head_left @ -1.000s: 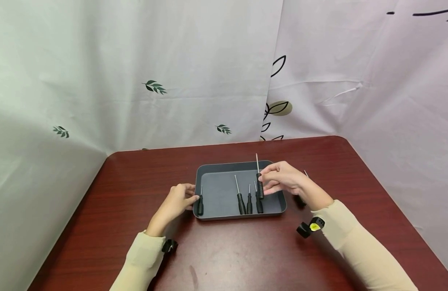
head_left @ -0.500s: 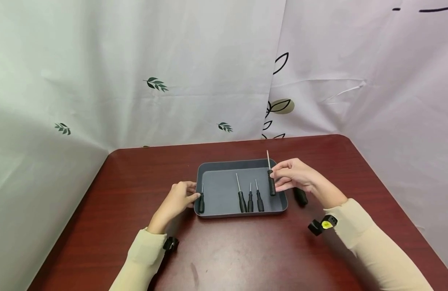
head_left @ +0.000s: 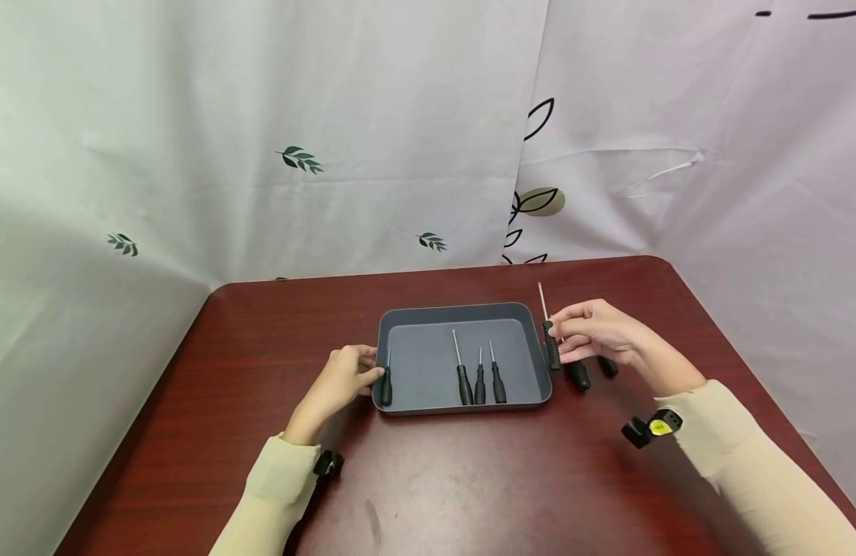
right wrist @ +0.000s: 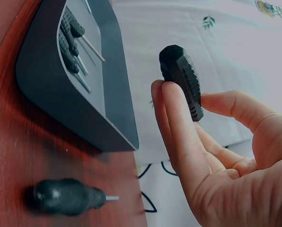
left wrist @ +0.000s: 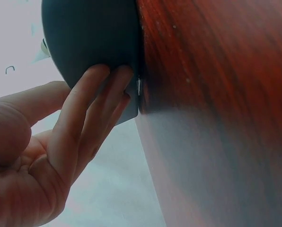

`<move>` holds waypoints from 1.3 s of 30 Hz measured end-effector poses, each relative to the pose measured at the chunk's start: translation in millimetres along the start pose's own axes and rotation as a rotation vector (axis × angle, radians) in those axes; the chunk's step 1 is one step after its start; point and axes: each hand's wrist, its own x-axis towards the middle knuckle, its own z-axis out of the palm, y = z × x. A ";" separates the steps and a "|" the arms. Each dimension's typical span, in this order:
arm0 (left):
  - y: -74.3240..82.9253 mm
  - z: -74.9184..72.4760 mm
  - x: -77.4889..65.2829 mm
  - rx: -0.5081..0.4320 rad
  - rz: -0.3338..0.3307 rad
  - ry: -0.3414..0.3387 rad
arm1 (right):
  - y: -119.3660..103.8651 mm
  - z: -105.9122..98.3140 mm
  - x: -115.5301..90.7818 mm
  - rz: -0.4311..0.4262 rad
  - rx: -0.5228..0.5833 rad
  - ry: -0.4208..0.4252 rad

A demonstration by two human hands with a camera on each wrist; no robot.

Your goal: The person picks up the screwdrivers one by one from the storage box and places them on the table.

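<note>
My right hand (head_left: pixel 598 333) pinches a black-handled screwdriver (head_left: pixel 551 345) between thumb and fingertips. Its shaft points up and away, and it hangs above the right rim of a grey tray (head_left: pixel 428 413). In the right wrist view the ribbed handle (right wrist: pixel 181 78) of this screwdriver shows against the curtain. My left hand (head_left: pixel 341 378) holds the tray's left side, thumb over the rim and fingers on the outer wall, as the left wrist view shows on the tray (left wrist: pixel 91 33). A small screwdriver (head_left: pixel 386 388) lies inside by that thumb. Three screwdrivers (head_left: pixel 480 386) lie side by side farther right in the tray.
Right of the tray, a screwdriver with a thick black handle (head_left: pixel 579 376) lies on the red-brown table (head_left: pixel 442 486). Another black handle (head_left: pixel 607 366) shows beside it, partly under my right hand. A white curtain (head_left: pixel 372 139) hangs behind the table.
My right hand has moved right with the screwdriver, from over the tray to its right rim. Handles on the table have come into view beneath it. My left hand keeps its place on the tray.
</note>
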 end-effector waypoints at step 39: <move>-0.9 2.5 -2.7 -0.021 -0.012 0.011 | 44.8 -89.4 -36.8 0.041 0.090 0.079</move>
